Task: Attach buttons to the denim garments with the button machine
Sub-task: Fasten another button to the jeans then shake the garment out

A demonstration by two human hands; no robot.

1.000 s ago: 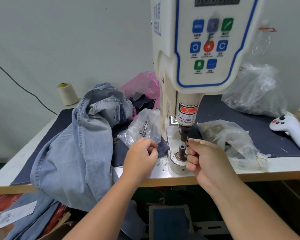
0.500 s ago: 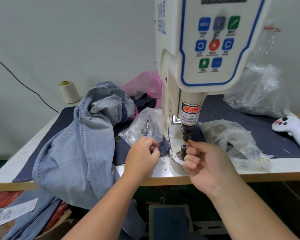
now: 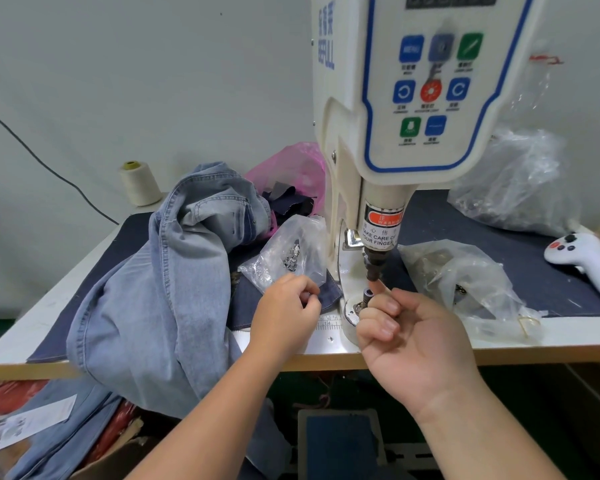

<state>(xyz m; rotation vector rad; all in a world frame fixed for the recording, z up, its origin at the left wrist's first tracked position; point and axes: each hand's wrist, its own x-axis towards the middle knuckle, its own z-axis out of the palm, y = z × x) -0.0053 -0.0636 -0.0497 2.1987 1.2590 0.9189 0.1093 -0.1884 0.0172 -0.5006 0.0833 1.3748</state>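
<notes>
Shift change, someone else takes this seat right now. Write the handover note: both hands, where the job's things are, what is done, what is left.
Left hand: fingers curled, apparently pinching a small part beside the clear bag of metal buttons; the part is too small to identify.
Right hand: index fingertip raised to the upper die, other fingers curled beside the lower die post.
Light denim garment: heaped left of the button machine, not under the dies.
Done: no attached button is visible.
Left: load the dies, place the denim, clear the fingers, press.
</notes>
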